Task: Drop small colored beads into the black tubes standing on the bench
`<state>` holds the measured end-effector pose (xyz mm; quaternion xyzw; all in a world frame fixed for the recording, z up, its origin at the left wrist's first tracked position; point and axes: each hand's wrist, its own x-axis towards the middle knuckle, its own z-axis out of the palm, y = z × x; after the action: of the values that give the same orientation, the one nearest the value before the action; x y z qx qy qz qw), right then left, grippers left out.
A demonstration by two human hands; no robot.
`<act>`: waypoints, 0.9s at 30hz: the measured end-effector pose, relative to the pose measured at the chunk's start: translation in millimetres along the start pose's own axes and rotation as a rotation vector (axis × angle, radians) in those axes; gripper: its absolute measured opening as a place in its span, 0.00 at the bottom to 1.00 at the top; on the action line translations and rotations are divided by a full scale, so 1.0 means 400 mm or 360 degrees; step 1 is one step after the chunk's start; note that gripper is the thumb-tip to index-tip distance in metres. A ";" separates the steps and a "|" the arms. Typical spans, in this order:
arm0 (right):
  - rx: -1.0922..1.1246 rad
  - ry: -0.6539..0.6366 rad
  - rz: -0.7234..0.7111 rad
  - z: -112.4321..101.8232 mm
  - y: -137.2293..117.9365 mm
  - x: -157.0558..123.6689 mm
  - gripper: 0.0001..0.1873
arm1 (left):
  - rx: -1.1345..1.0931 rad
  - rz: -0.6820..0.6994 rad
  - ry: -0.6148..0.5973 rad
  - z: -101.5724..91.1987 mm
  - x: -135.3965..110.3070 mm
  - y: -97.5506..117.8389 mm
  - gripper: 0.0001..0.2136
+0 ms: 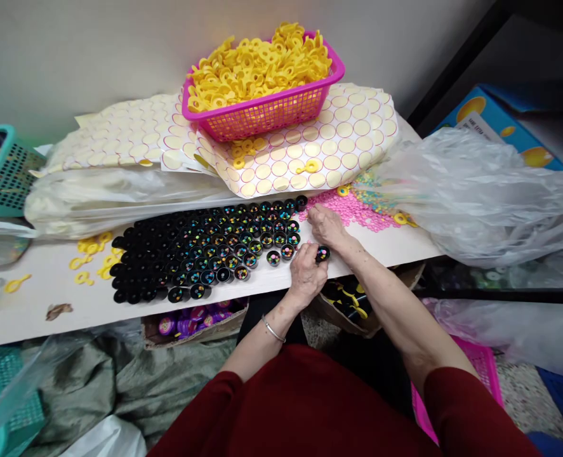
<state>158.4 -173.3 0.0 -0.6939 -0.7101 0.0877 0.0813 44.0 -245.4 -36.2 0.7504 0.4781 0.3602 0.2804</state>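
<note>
My left hand (306, 274), with a bangle at the wrist, is closed around a small black cup (322, 254) at the table's front edge. Colourful bits and a pink piece show inside that cup. Just beyond it, my right hand (327, 225) has its fingers bent together at the left end of a spread of small pink pieces (369, 212). Whatever its fingertips pinch, if anything, is hidden. Left of both hands stand many black cups (207, 277) in tight rows, a lot of them holding coloured bits.
Behind, a pink basket (262, 105) of yellow ring-ended pieces rests on sheets of round stickers (352, 130). Clear plastic bags (490, 190) lie right. Loose yellow pieces (84, 261) and a teal basket (7, 171) are left. Below the edge are boxes of purple items (186, 325) and black-and-yellow items (350, 297).
</note>
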 end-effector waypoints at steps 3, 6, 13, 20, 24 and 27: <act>0.0244 -0.0042 -0.0103 -0.004 0.008 -0.007 0.11 | -0.0008 -0.0010 0.0007 0.001 -0.001 -0.001 0.09; 0.0574 -0.0130 -0.0261 -0.005 0.013 -0.003 0.08 | -0.0030 -0.0020 0.0019 0.003 -0.002 -0.003 0.09; 0.0469 -0.0203 -0.0484 0.001 -0.006 0.033 0.09 | -0.0058 -0.0008 0.0037 0.005 -0.002 -0.010 0.11; 0.0547 -0.0083 -0.0279 -0.070 0.011 -0.036 0.08 | -0.0069 -0.0019 0.0041 0.004 0.001 -0.004 0.09; 0.0877 0.0049 -0.0238 -0.090 0.027 -0.141 0.07 | -0.0044 -0.0005 0.0013 0.000 0.000 0.004 0.07; 0.0906 0.0123 -0.0232 -0.071 0.025 -0.191 0.08 | -0.0014 0.0001 -0.0006 -0.004 -0.003 0.008 0.06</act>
<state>176.8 -249.3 25.7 -0.5932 -0.7013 0.2509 0.3057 44.1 -247.5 -33.1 0.7500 0.4757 0.3610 0.2844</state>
